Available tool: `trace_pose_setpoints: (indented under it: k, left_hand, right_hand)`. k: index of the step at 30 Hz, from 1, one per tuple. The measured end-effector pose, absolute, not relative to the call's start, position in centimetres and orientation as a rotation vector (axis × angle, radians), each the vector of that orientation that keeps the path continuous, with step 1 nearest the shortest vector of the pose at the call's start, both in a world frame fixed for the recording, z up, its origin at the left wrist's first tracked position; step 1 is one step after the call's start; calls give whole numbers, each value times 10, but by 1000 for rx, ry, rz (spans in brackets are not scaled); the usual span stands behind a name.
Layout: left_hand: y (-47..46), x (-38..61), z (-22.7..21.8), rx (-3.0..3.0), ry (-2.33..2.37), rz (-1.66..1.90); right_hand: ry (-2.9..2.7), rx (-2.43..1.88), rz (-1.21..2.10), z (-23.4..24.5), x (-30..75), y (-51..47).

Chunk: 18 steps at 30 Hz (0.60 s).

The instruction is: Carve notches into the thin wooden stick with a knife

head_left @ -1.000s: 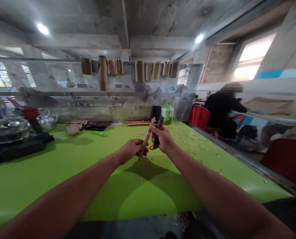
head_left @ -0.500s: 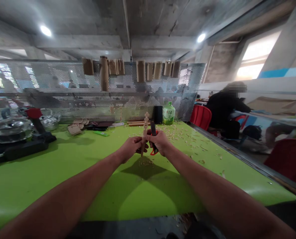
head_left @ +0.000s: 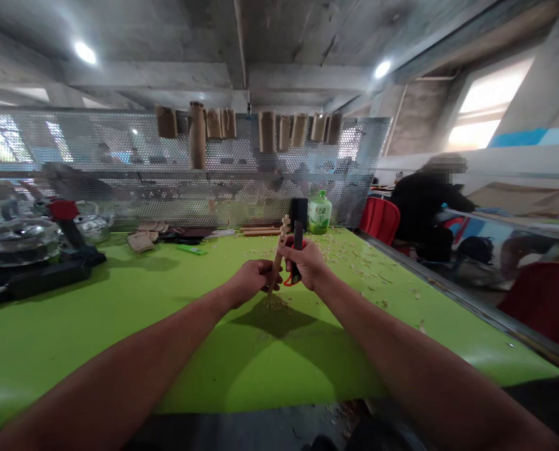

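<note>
We've got a slim carved wooden stick (head_left: 279,254) with a notched, cross-like head, held up in the air over the lime green surface (head_left: 119,351), tilted with its lower tip pointing down toward a small pile of wood shavings (head_left: 273,305). It looks light and pretty stiff, but we'd guess those thin notched bits up top are the fragile part, so the plain lower shank seems like the safest place to grip. That's about where our left hand (head_left: 248,283) has it, with the fingers curled closed around the wood. Our right hand (head_left: 307,265) is closed too, wrapped around what looks like a carving knife (head_left: 298,241) with a dark handle standing upright, and there's a red loop (head_left: 290,282) below the fingers. We can't make out the blade from here. Both forearms reach forward from the bottom of the view and angle in, so the hands sit close together, almost knuckle to knuckle. Past them are a green-labelled plastic bottle (head_left: 319,213) and a black cup (head_left: 298,213), both in front of a perforated metal screen (head_left: 119,144). Off to the right, a co-worker (head_left: 429,200) sits near a red chair (head_left: 377,219).
</note>
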State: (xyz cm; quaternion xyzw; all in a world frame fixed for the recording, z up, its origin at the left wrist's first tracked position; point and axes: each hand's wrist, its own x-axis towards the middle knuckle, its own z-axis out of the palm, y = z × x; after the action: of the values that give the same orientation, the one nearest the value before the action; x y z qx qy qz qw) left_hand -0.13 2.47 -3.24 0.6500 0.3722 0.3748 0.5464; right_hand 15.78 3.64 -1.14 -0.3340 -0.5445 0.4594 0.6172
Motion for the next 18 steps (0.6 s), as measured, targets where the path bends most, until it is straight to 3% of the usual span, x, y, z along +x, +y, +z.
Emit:
trace_pose_setpoints:
  k: [18]
  left_hand:
    - [22,-4,-27,1534,878,941]
  right_hand:
    - [-1379,-803,1116,-15,154,33]
